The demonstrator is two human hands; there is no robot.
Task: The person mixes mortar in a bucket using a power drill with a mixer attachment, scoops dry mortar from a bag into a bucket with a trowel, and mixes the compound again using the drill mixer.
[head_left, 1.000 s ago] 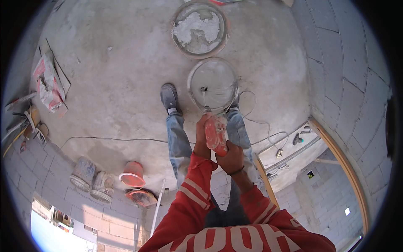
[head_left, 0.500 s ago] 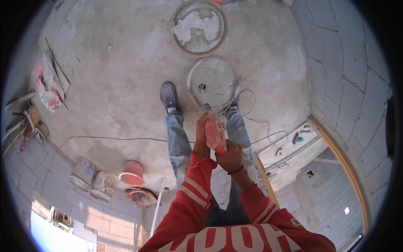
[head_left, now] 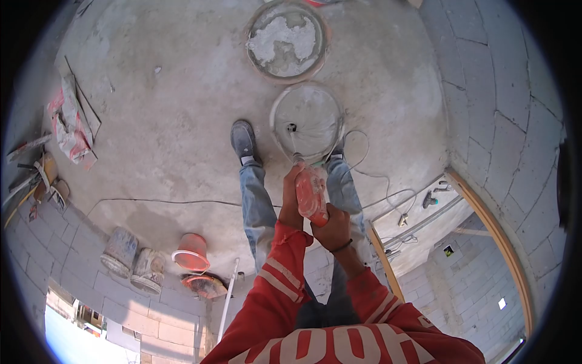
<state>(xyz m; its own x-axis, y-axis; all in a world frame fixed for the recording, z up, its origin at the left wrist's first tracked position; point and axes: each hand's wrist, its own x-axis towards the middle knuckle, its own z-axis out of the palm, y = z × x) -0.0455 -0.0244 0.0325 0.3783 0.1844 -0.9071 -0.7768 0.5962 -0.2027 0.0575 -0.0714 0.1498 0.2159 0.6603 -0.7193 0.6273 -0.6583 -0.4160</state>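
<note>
Red drill (head_left: pixel 311 193), mid-view in the head camera, nose up towards 11 o'clock! Left grip (head_left: pixel 290 187) wrapped round its 9 o'clock side, right grip (head_left: pixel 333 227) clamped on its rear at 5. The shaft (head_left: pixel 294 144) dips into grey mix (head_left: pixel 318 115) at the bucket's (head_left: pixel 305 84) 8 o'clock; a pale-crusted tub (head_left: pixel 284 80) sits beyond, at 12.

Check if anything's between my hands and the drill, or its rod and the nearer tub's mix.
Nothing visible: your left hand and right hand hold the drill, and its rod reaches the mix in that tub unblocked.
</note>
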